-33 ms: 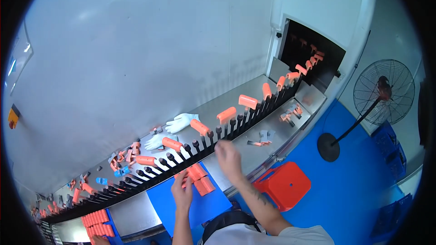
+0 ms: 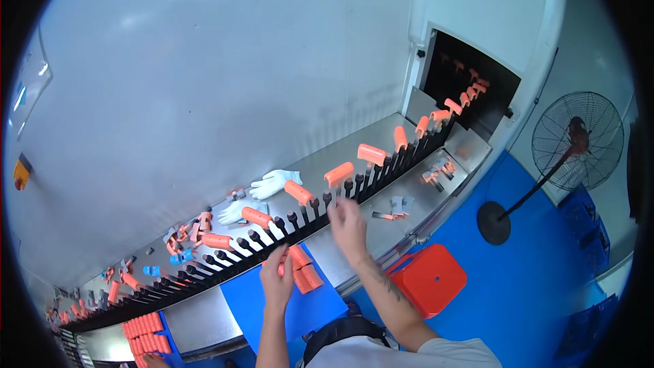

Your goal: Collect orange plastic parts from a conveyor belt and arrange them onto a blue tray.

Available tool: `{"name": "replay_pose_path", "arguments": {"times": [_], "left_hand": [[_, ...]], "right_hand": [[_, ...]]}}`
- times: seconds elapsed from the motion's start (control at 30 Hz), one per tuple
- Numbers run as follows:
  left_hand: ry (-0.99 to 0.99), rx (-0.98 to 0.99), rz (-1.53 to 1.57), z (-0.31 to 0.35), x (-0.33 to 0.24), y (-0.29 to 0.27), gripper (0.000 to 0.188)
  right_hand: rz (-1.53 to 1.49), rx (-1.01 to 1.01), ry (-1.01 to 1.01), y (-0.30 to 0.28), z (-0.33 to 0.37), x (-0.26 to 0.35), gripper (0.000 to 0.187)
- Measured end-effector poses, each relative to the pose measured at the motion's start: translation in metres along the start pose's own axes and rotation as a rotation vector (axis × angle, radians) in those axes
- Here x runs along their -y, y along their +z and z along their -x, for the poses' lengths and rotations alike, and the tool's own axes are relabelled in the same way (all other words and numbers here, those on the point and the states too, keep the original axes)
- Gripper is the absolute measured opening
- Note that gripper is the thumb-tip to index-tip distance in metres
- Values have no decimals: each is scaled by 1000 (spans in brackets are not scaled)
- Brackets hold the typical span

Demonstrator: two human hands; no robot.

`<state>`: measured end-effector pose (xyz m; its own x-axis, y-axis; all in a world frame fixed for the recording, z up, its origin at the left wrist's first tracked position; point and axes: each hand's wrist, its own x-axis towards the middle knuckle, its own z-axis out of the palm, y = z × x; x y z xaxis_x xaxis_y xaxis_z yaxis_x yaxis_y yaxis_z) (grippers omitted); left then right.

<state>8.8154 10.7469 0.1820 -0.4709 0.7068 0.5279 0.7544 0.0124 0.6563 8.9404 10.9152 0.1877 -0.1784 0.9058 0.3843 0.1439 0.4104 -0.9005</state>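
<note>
My left hand (image 2: 277, 286) is over a blue sheet (image 2: 246, 300) at the front edge of the bench. Its fingers are curled around an orange curved piece (image 2: 281, 270), mostly hidden by them. Beside it, several similar orange half-tube pieces (image 2: 312, 277) lie on the sheet. My right hand (image 2: 349, 228) is raised in front of the row of black posts (image 2: 293, 218), fingertips drawn together close to one post. Whatever those fingers hold, if anything, I cannot make out. Some posts carry an orange half-tube piece (image 2: 298, 192); those nearest my right hand are bare.
Behind the posts lie white gloves (image 2: 274, 182) and orange and blue scraps (image 2: 182, 257). The row runs into a dark opening (image 2: 470, 75) at far right. A red stool (image 2: 430, 279) and a standing fan (image 2: 577, 138) are at right. Another person's hand (image 2: 155, 361) is at lower left, by stacked orange pieces (image 2: 143, 334).
My left hand has shifted slightly up and to the right. My right hand has moved a little right and up, with its fingertips higher beside the posts.
</note>
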Motion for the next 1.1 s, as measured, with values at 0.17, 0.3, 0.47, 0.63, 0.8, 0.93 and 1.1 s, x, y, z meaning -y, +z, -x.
{"name": "replay_pose_path", "arguments": {"times": [0.17, 0.3, 0.47, 0.63, 0.8, 0.93, 1.1], "left_hand": [[55, -47, -218, -120, -69, 52, 30], [30, 135, -488, -146, -53, 60, 29], [-61, 155, -621, -167, -59, 60, 24], [-208, -149, 113, -128, -79, 24, 36], [-472, 143, -163, 43, -10, 74, 40], [-554, 141, -358, 72, -13, 157, 45], [-630, 97, -135, 68, -35, 208, 55]], "right_hand": [[204, 22, -225, -16, -87, -17, 44], [416, 375, -282, -36, -115, -7, 35], [459, 468, -357, -46, -149, -16, 27], [-253, 340, -19, -88, -136, -49, 25], [72, 597, -191, -102, 36, -100, 39], [242, 511, -372, -102, 69, -143, 36], [408, 552, -433, -131, 55, -158, 34]]}}
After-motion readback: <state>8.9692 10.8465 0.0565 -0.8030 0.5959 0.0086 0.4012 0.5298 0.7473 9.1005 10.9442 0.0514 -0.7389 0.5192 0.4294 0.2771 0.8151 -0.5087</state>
